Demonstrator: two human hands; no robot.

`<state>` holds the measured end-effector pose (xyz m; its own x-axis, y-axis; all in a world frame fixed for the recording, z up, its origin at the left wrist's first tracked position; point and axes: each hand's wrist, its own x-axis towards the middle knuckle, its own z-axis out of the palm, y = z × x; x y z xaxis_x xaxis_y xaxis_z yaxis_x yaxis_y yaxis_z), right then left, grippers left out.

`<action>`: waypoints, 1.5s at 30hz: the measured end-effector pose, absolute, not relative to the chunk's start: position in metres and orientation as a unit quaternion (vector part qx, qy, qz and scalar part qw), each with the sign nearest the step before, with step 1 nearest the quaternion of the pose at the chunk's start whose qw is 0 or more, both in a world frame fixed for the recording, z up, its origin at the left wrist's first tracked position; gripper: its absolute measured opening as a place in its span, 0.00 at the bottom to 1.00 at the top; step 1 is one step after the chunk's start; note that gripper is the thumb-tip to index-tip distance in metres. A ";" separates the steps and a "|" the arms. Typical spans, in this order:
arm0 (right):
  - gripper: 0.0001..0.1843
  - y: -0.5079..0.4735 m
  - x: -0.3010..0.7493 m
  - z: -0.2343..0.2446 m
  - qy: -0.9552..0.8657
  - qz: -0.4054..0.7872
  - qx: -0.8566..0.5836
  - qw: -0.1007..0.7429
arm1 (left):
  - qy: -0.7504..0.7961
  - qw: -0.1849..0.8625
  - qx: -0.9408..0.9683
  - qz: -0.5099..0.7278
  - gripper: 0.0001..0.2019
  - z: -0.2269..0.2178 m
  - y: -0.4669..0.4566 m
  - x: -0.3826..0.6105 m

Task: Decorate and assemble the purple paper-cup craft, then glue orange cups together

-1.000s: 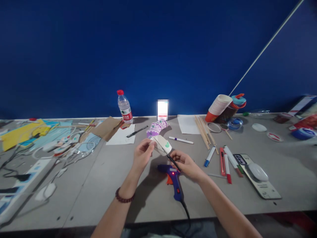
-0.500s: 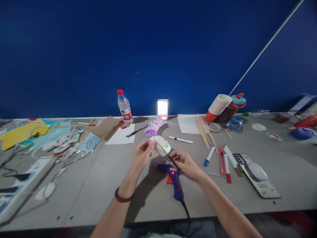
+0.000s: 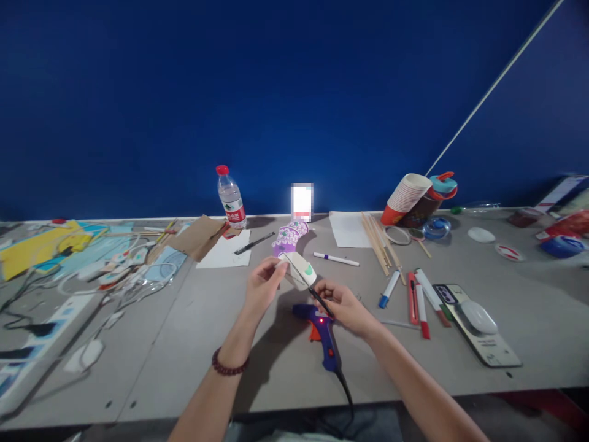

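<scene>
My left hand [image 3: 263, 285] pinches a small white card piece with a green mark [image 3: 304, 269], held above the grey table [image 3: 193, 344]. My right hand [image 3: 343, 302] is closed on a thin black tool [image 3: 321, 301] whose tip meets the card piece. Right below both hands lies a blue hot glue gun [image 3: 322, 334] with a red light on and a black cord running toward me. A purple patterned paper shape [image 3: 288, 237] lies just beyond the card.
A water bottle [image 3: 231, 198], brown cardboard [image 3: 201, 236] and white paper sit at the back. Markers and red knives [image 3: 416, 295], wooden sticks [image 3: 380, 242], stacked paper cups [image 3: 407, 197] and a mouse on a board [image 3: 478, 317] lie right. Cables and a power strip [image 3: 55, 313] fill the left.
Both hands and the card piece stay almost still; the card tilts slightly. The purple paper shape behind it shifted a little.
</scene>
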<state>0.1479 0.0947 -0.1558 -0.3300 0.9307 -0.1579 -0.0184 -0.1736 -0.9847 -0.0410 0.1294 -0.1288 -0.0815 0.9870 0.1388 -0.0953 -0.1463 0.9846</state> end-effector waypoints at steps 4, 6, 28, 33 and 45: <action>0.20 0.095 0.147 -0.153 -0.510 0.631 -0.442 0.382 | 0.458 0.471 0.487 0.576 0.17 -0.129 0.129 -0.041; 0.20 0.095 0.147 -0.152 -0.513 0.628 -0.445 0.380 | 0.458 0.470 0.490 0.574 0.17 -0.129 0.129 -0.041; 0.20 0.094 0.147 -0.156 -0.510 0.635 -0.443 0.376 | 0.437 0.487 0.467 0.595 0.20 -0.131 0.129 -0.043; 0.20 0.094 0.147 -0.156 -0.511 0.630 -0.445 0.378 | 0.445 0.493 0.457 0.592 0.20 -0.131 0.130 -0.042; 0.14 0.093 0.146 -0.159 -0.570 0.579 -0.464 0.353 | 0.500 0.468 0.431 0.588 0.18 -0.129 0.130 -0.040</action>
<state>0.1462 0.0931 -0.1594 -0.3204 0.9377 -0.1345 0.1188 -0.1011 -0.9878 -0.0403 0.1302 -0.1292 -0.1901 0.9810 0.0380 -0.1195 -0.0615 0.9909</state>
